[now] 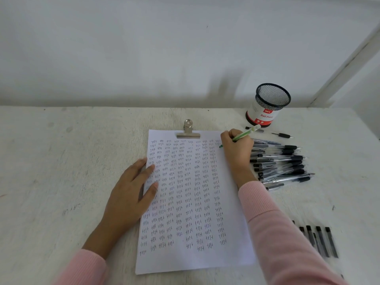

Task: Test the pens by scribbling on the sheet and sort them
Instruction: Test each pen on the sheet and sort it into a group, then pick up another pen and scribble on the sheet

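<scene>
A white sheet [230, 204] covered with rows of small "test" scribbles lies in the middle of the table, held at its top by a metal clip [188, 130]. My right hand [236, 148] grips a green pen [246, 133] with its tip on the sheet's upper right corner. My left hand [131, 188] rests flat on the sheet's left edge with its fingers straight. A pile of black-and-clear pens [281, 163] lies just right of the sheet. Several more black pens [320, 239] lie side by side at the lower right.
A black mesh pen cup [267, 104] with a red and white label stands at the back right. Two loose black pens [281, 135] lie in front of it. A white wall runs behind the table, and a white post [345, 66] slants up at the right.
</scene>
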